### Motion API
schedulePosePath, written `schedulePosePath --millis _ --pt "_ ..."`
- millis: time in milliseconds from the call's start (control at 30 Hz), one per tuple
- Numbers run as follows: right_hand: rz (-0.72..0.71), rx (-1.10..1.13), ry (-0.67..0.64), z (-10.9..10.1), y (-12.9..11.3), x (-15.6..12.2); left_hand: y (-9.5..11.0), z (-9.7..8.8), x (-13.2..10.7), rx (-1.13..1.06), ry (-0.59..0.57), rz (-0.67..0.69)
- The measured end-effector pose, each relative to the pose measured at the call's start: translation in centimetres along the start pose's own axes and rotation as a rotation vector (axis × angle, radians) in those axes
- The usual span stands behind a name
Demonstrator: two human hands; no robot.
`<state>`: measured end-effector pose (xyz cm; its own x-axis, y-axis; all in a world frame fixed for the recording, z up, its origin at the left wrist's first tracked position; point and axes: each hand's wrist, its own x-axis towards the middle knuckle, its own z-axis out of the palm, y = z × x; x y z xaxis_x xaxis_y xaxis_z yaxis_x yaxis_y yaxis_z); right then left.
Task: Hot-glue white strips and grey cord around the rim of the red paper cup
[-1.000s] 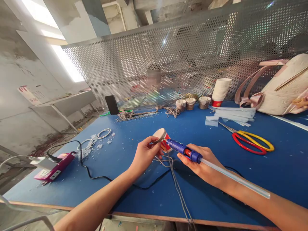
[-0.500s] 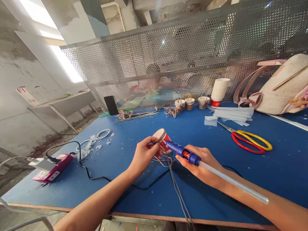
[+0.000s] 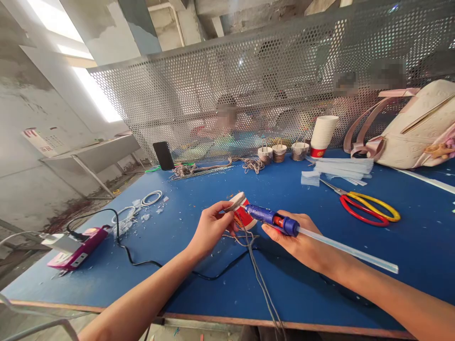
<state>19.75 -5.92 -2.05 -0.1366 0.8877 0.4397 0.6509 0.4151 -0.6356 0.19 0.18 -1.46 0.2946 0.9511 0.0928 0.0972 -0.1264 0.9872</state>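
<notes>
My left hand (image 3: 209,227) grips a small red and white paper cup (image 3: 241,213), held on its side just above the blue table (image 3: 199,189). My right hand (image 3: 302,241) is closed round a blue glue gun (image 3: 272,219) with a long clear glue stick (image 3: 348,250) sticking out behind. The gun's nozzle touches the cup's side. Thin grey string (image 3: 258,265) hangs from the cup toward the table's front edge.
Red and yellow scissors (image 3: 368,207) lie to the right, with cut white strips (image 3: 337,169) behind. A stack of paper cups (image 3: 323,135), three wrapped cups (image 3: 279,152), a pale bag (image 3: 415,132), a phone (image 3: 163,155), a pink power strip (image 3: 76,248) and a black cord (image 3: 142,258) surround me. People sit behind the perforated screen (image 3: 249,85).
The cup has tipped a little, showing more of its red side. The glue gun's rear and glue stick have swung slightly upward. Both hands stay in place.
</notes>
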Motion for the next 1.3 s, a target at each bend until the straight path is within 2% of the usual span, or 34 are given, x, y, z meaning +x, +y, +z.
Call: schedulePosePath --millis 133,433,733,1067,1300 --pt "-0.043 0.017 -0.019 0.1 -0.4 -0.2 0.0 0.0 0.1 -0.018 0.001 -0.001" --pt "0.059 0.022 0.026 -0.4 0.5 0.2 0.3 0.0 0.1 -0.043 -0.006 -0.011" --pt "-0.076 0.017 0.003 0.4 -0.9 -0.3 -0.2 -0.1 0.2 -0.028 -0.015 -0.003" --pt "0.049 0.008 0.038 -0.3 0.9 0.3 -0.1 -0.3 0.4 -0.057 -0.021 0.003" --pt "0.024 0.039 -0.003 -0.2 -0.1 -0.1 -0.1 -0.3 0.3 -0.064 -0.027 -0.001"
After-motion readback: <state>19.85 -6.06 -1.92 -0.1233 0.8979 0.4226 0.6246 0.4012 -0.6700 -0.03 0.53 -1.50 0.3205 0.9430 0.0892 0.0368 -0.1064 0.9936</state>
